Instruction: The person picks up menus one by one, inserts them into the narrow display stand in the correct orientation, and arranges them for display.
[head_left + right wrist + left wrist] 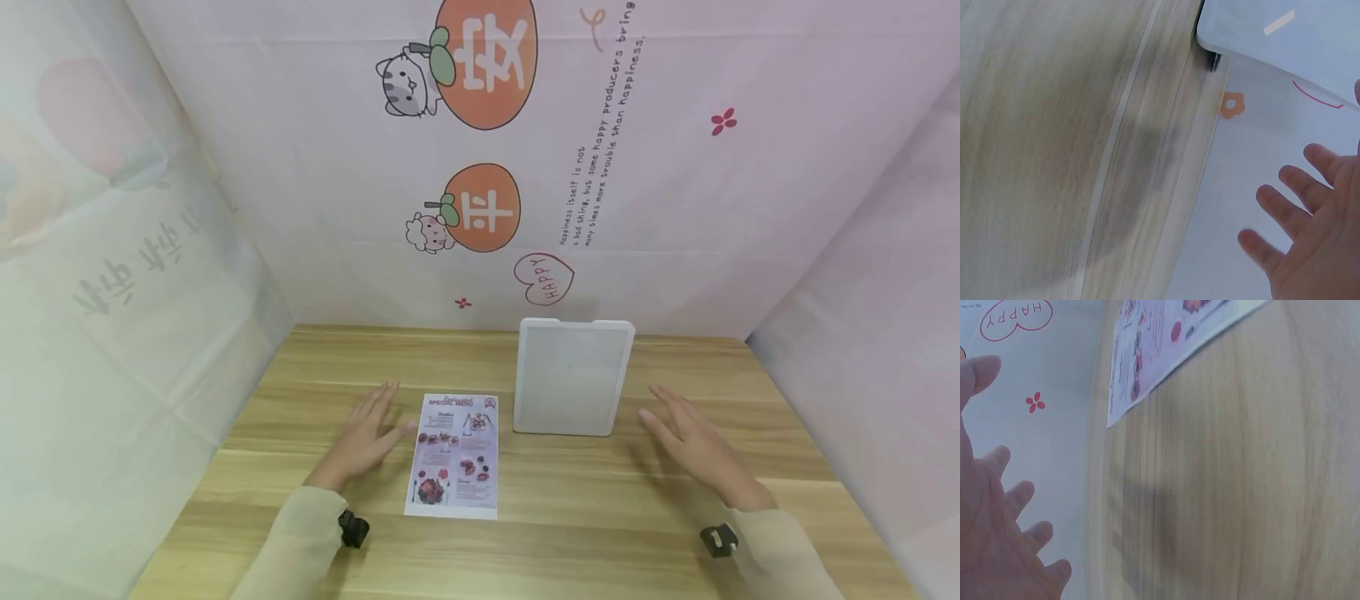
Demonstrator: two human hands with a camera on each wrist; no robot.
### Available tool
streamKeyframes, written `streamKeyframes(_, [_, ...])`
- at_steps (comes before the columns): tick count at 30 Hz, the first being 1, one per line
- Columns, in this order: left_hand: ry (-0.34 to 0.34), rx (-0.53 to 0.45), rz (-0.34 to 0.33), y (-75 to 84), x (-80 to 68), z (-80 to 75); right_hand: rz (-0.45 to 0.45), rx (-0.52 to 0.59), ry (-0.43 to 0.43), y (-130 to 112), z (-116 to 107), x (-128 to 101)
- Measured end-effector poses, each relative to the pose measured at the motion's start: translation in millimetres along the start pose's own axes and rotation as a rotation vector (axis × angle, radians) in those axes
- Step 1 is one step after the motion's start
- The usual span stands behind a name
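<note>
A printed menu sheet (455, 457) headed "SPECIAL MENU" lies flat on the wooden table (570, 517). To its right and farther back stands a white-framed panel (572, 379) with a pale grey face, leaning slightly back. My left hand (366, 437) is just left of the menu, its fingers extended and holding nothing. On the other side, my right hand (693, 446) hovers right of the panel with fingers spread and nothing in them. In the left wrist view the menu's edge (1166, 356) shows beyond the thumb. The right wrist view catches a corner of the panel (1254, 31).
A white cloth backdrop (337, 208) with printed fruit, cartoon animals and lettering rises behind the table's far edge. Cloth sides hang at left (90, 375) and right (862, 292). A small black camera sits on each wrist, left (352, 528) and right (718, 540).
</note>
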State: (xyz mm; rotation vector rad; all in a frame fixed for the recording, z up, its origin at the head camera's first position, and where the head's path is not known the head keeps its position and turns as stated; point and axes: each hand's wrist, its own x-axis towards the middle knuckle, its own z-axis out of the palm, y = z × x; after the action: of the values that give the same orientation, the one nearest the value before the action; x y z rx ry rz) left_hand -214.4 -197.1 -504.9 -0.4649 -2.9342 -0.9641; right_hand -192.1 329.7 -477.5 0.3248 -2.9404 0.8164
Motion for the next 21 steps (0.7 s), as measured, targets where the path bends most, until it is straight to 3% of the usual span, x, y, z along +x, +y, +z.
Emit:
streamKeyframes(10, [-0.092, -0.231, -0.129, 6.0, 2.8, 4.0, -0.003, 0.174, 0.005, -7.7, 7.4, 0.9])
streamKeyframes(21, [-0.101, -0.396, -0.197, 7.5, 5.3, 11.1, -0.045, 0.254, 0.043, -18.2, 15.6, 3.9])
